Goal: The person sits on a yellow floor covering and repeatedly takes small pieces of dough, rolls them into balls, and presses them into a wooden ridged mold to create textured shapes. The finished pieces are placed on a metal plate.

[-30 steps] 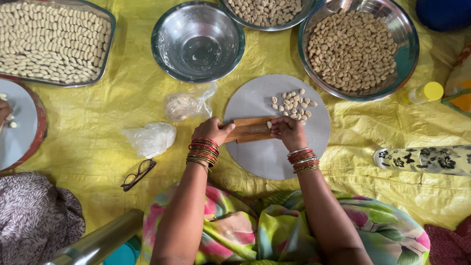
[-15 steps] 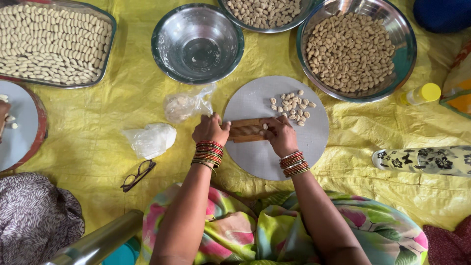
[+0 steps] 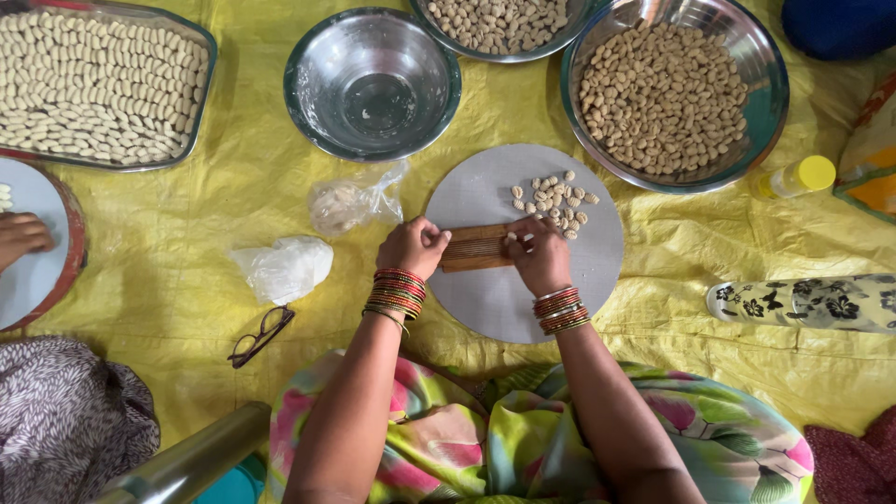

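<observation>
The top bowl (image 3: 499, 26) is cut by the picture edge, so only part of its shaped pieces shows; the blue thing (image 3: 840, 26) in the corner is also cut off and hard to name. At the left edge another person's hand (image 3: 23, 238) rests on a plate (image 3: 37, 280), mostly out of view. The tray (image 3: 98, 84) is full of pale shaped pieces in rows, the big bowl (image 3: 677, 93) holds many darker ones, and the middle bowl (image 3: 371, 84) has nothing that can be made out inside. On the round grey board (image 3: 523, 308) lies a small heap of pieces (image 3: 553, 198). The left hand (image 3: 411, 247) grips the end of the ridged wooden block (image 3: 476, 247) – it lies on the board between both hands. The right hand (image 3: 539, 257) presses a small piece of dough (image 3: 511, 238) on the block with curled fingers. Two plastic bags (image 3: 280, 269), glasses (image 3: 261, 336), a yellow-capped bottle (image 3: 798, 177) and a flowered roll (image 3: 807, 303) lie around on the yellow sheet (image 3: 187, 215).
</observation>
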